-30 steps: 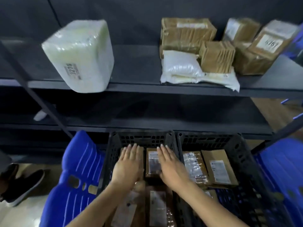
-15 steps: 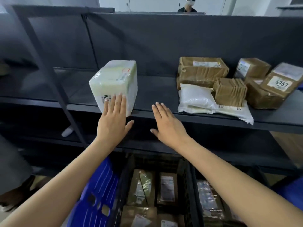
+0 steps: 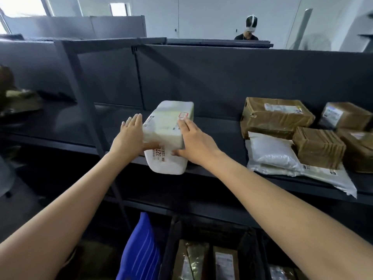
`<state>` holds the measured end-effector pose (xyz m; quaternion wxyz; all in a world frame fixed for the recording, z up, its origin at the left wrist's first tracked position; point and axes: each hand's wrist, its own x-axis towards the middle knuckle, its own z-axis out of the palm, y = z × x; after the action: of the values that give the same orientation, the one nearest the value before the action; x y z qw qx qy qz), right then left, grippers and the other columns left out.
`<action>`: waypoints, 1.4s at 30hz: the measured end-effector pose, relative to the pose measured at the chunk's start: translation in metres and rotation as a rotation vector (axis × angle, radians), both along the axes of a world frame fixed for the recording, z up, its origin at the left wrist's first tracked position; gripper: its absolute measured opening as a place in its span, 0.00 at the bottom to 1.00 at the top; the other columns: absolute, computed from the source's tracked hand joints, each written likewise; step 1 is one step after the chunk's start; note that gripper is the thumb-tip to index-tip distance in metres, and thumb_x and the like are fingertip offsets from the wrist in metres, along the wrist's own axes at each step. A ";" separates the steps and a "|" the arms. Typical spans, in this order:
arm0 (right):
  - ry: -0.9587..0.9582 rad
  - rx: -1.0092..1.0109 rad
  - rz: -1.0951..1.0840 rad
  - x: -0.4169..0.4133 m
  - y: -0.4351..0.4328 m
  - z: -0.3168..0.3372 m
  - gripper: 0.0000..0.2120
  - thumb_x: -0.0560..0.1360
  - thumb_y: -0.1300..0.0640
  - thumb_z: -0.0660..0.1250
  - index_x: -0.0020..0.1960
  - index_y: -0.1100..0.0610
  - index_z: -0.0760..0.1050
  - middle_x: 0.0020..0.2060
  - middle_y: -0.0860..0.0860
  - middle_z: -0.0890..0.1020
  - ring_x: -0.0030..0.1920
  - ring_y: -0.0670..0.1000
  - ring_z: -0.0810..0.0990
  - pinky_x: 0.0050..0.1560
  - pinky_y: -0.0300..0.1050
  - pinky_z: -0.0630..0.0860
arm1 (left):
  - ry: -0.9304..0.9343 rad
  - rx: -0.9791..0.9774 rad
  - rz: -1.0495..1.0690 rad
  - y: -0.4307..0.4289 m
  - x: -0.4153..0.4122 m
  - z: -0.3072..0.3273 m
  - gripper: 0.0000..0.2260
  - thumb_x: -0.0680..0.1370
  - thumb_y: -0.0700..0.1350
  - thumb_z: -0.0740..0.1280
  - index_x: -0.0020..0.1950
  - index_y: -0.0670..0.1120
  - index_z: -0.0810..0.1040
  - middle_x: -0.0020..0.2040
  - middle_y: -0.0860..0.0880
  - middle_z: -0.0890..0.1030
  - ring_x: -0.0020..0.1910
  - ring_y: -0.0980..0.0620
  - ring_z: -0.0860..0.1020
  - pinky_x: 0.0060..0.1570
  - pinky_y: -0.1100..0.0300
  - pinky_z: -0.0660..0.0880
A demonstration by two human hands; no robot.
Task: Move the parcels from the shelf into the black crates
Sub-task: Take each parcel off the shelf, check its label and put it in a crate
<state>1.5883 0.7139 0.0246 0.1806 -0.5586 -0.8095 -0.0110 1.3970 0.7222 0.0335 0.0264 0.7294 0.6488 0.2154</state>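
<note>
A: While the white parcel (image 3: pixel 167 134) sits at the front edge of the shelf (image 3: pixel 80 126), what is seen in the crates below?

B: Brown labelled parcels (image 3: pixel 224 263) are packed side by side in the near black crate (image 3: pixel 171 245). A plastic-wrapped one (image 3: pixel 281 272) is glimpsed in the second crate (image 3: pixel 262 251) to the right. A blue plastic crate (image 3: pixel 141 251) is set just left of them.

A: And the grip?

B: The white parcel is clasped from both sides and overhangs the lip. The left hand (image 3: pixel 129 136) is laid along its side with the thumb across the front. Its top corner is gripped by the right hand (image 3: pixel 193 142), thumb underneath.

A: The rest of the shelf?

B: Taped brown boxes (image 3: pixel 276 116) are clustered at the right, with a white bag (image 3: pixel 270 152) laid in front. Dark partitions are seen behind, then a pale wall, with a person (image 3: pixel 249 27) beyond.
</note>
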 end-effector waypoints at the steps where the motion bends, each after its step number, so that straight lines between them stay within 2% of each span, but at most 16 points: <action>1: 0.012 -0.006 -0.005 -0.002 0.004 -0.001 0.47 0.70 0.42 0.71 0.77 0.57 0.49 0.77 0.55 0.51 0.75 0.55 0.55 0.61 0.55 0.73 | -0.074 -0.045 0.008 0.004 0.001 0.000 0.52 0.65 0.61 0.75 0.77 0.40 0.51 0.76 0.43 0.61 0.75 0.43 0.57 0.72 0.49 0.59; 3: 0.051 -0.024 -0.018 -0.004 0.010 -0.003 0.46 0.69 0.42 0.72 0.76 0.56 0.50 0.77 0.54 0.50 0.72 0.57 0.62 0.57 0.54 0.75 | -0.233 -0.093 0.015 0.012 0.001 -0.003 0.46 0.64 0.59 0.77 0.75 0.46 0.59 0.67 0.47 0.72 0.68 0.44 0.69 0.62 0.50 0.69; 5: 0.090 -0.050 -0.029 -0.002 0.014 -0.006 0.45 0.69 0.42 0.72 0.75 0.53 0.50 0.77 0.55 0.49 0.67 0.60 0.69 0.53 0.54 0.76 | -0.396 -0.120 -0.043 0.018 0.000 -0.004 0.37 0.64 0.58 0.77 0.68 0.50 0.67 0.57 0.52 0.77 0.58 0.48 0.76 0.55 0.51 0.74; 7: 0.122 -0.085 -0.047 -0.002 0.015 -0.008 0.45 0.69 0.41 0.72 0.76 0.50 0.49 0.77 0.57 0.47 0.66 0.61 0.71 0.55 0.54 0.75 | -0.561 -0.156 -0.121 0.022 -0.002 -0.006 0.28 0.66 0.59 0.74 0.62 0.51 0.74 0.54 0.52 0.81 0.53 0.50 0.79 0.54 0.52 0.76; 9: 0.158 -0.106 -0.065 -0.003 0.014 -0.010 0.45 0.70 0.42 0.71 0.76 0.48 0.48 0.77 0.60 0.49 0.64 0.63 0.73 0.56 0.54 0.75 | -0.723 -0.202 -0.137 0.025 -0.003 -0.008 0.21 0.71 0.61 0.70 0.55 0.48 0.79 0.51 0.49 0.84 0.51 0.49 0.82 0.54 0.52 0.78; 12: 0.197 -0.095 -0.066 -0.007 0.010 -0.012 0.45 0.71 0.45 0.72 0.76 0.49 0.47 0.74 0.58 0.60 0.57 0.62 0.77 0.53 0.54 0.76 | -0.958 -0.361 -0.111 0.025 -0.003 -0.010 0.21 0.74 0.60 0.67 0.55 0.45 0.81 0.51 0.45 0.85 0.51 0.46 0.83 0.58 0.47 0.77; 15: 0.233 -0.098 -0.060 -0.008 0.006 -0.011 0.45 0.71 0.49 0.72 0.77 0.51 0.46 0.73 0.58 0.62 0.58 0.61 0.77 0.54 0.54 0.76 | -1.006 -0.360 -0.113 0.021 0.000 -0.012 0.19 0.75 0.57 0.68 0.56 0.43 0.81 0.52 0.44 0.85 0.50 0.46 0.83 0.58 0.46 0.77; 20: 0.257 -0.077 -0.035 0.000 -0.014 -0.012 0.45 0.72 0.51 0.72 0.78 0.50 0.45 0.76 0.60 0.54 0.62 0.62 0.75 0.59 0.54 0.75 | -1.022 -0.255 -0.139 0.000 0.009 -0.013 0.13 0.76 0.54 0.68 0.54 0.46 0.81 0.50 0.46 0.85 0.49 0.47 0.83 0.55 0.47 0.79; 26: 0.338 0.038 -0.012 0.017 -0.060 -0.009 0.43 0.73 0.50 0.71 0.78 0.48 0.47 0.77 0.55 0.53 0.63 0.60 0.75 0.59 0.52 0.75 | -1.101 -0.139 -0.206 -0.039 0.024 -0.008 0.10 0.74 0.54 0.69 0.53 0.51 0.81 0.49 0.52 0.85 0.49 0.53 0.83 0.48 0.55 0.80; 30: 0.390 0.110 -0.046 0.029 -0.098 -0.011 0.43 0.72 0.48 0.72 0.77 0.47 0.49 0.77 0.53 0.54 0.64 0.57 0.75 0.58 0.50 0.75 | -1.177 -0.100 -0.319 -0.069 0.036 -0.007 0.09 0.76 0.53 0.67 0.54 0.53 0.81 0.50 0.53 0.85 0.48 0.55 0.83 0.39 0.65 0.78; 33: 0.416 0.149 -0.077 0.037 -0.127 -0.014 0.43 0.71 0.48 0.72 0.77 0.45 0.49 0.77 0.51 0.55 0.63 0.54 0.76 0.56 0.48 0.77 | -1.236 -0.081 -0.311 -0.089 0.049 -0.011 0.14 0.74 0.54 0.69 0.57 0.53 0.79 0.53 0.53 0.84 0.51 0.56 0.82 0.43 0.64 0.77; 36: 0.382 0.229 -0.121 0.046 -0.154 -0.018 0.43 0.70 0.48 0.74 0.77 0.49 0.52 0.76 0.54 0.58 0.59 0.55 0.79 0.50 0.47 0.79 | -1.305 -0.098 -0.320 -0.110 0.069 -0.016 0.19 0.71 0.58 0.69 0.59 0.53 0.78 0.54 0.53 0.83 0.52 0.57 0.82 0.42 0.66 0.78; 39: 0.348 0.340 -0.165 0.056 -0.179 -0.022 0.42 0.69 0.49 0.75 0.75 0.54 0.57 0.73 0.60 0.64 0.59 0.57 0.80 0.46 0.46 0.80 | -1.384 -0.093 -0.322 -0.130 0.093 -0.019 0.17 0.71 0.57 0.70 0.57 0.53 0.80 0.52 0.53 0.84 0.50 0.57 0.83 0.40 0.69 0.77; 42: 0.329 0.384 -0.172 0.071 -0.205 -0.027 0.42 0.69 0.48 0.75 0.75 0.55 0.57 0.72 0.62 0.66 0.62 0.57 0.78 0.46 0.46 0.81 | -1.462 -0.078 -0.261 -0.146 0.117 -0.023 0.11 0.72 0.52 0.70 0.51 0.50 0.82 0.48 0.51 0.85 0.47 0.55 0.84 0.37 0.69 0.77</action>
<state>1.6592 0.5092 -0.0025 0.4106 -0.5752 -0.7019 -0.0887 1.5143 0.5758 0.0102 0.5026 0.4695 0.3811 0.6178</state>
